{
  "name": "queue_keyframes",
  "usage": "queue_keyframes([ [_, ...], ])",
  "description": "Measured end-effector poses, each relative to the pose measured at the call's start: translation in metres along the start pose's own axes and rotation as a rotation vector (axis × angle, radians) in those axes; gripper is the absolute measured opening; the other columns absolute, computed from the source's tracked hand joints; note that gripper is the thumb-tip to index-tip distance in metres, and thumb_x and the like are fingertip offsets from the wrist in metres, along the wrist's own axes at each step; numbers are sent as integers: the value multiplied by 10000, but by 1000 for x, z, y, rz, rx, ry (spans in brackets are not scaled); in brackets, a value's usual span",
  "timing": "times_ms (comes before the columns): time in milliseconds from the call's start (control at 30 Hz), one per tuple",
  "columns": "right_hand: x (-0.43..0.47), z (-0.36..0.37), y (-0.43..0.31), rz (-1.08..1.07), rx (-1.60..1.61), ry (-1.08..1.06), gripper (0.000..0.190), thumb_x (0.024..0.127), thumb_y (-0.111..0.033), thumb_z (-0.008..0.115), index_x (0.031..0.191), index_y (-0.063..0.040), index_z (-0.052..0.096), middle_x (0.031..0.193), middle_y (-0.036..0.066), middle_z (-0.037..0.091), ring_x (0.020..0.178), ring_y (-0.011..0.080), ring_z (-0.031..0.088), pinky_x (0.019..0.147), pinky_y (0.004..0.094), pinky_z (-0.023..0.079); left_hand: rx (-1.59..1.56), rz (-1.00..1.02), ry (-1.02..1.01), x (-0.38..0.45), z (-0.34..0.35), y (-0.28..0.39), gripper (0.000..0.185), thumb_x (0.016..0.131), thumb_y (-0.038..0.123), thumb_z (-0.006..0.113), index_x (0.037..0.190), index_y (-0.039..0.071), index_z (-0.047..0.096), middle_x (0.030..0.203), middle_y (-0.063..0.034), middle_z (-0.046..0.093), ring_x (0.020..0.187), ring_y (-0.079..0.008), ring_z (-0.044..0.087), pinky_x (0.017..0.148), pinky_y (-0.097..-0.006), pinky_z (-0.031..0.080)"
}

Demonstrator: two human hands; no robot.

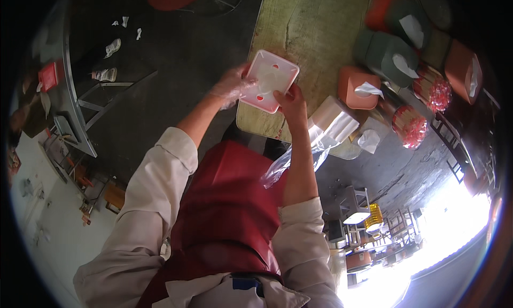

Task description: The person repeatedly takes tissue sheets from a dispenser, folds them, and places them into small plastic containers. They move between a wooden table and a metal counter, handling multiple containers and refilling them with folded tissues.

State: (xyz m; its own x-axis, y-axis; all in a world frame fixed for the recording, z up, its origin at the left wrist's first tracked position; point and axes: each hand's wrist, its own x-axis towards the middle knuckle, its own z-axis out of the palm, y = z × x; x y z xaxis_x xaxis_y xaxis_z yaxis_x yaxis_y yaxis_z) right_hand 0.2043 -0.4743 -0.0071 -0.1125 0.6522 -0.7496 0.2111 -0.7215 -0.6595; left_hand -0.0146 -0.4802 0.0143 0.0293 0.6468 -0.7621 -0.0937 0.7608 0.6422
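Observation:
A shallow pinkish-white plastic tray or lid [272,79], with rounded corners and two small holes showing red, is held between both hands over the near corner of a worn table [312,31]. My left hand [236,85] appears to wear a clear plastic glove and grips its left edge. My right hand [293,103] holds the lower right corner, thumb on top. Just right of my right forearm, a stack of white paper tissues [332,119] in clear plastic wrap lies at the table's edge. What is under the tray is hidden.
On the table's right side stand orange [358,87] and grey-green tissue boxes [386,57], and holders of red-tipped wrapped chopsticks [409,125]. Another table [74,95] is at the left. Stools [356,206] and a yellow oil bottle [374,220] are at lower right.

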Motion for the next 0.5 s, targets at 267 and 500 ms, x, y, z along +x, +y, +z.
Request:
queue_keyframes([
  [267,-55,-12,-47,-323,-176,-29,758,765,-85,807,1423,-69,429,1267,158,639,1178,307,640,1002,436,526,-96,23,-168,-38,-2,-8,574,985,316,723,1450,52,515,1348,-53,627,1217,-173,585,1022,-432,501],
  [500,-93,-41,-68,-767,-584,23,935,703,-70,822,1538,-133,407,1352,191,572,1252,397,570,1077,541,462,-241,-123,-256,-77,-7,19,538,978,294,708,1419,37,537,1311,-90,661,1148,-203,660,949,-410,585],
])
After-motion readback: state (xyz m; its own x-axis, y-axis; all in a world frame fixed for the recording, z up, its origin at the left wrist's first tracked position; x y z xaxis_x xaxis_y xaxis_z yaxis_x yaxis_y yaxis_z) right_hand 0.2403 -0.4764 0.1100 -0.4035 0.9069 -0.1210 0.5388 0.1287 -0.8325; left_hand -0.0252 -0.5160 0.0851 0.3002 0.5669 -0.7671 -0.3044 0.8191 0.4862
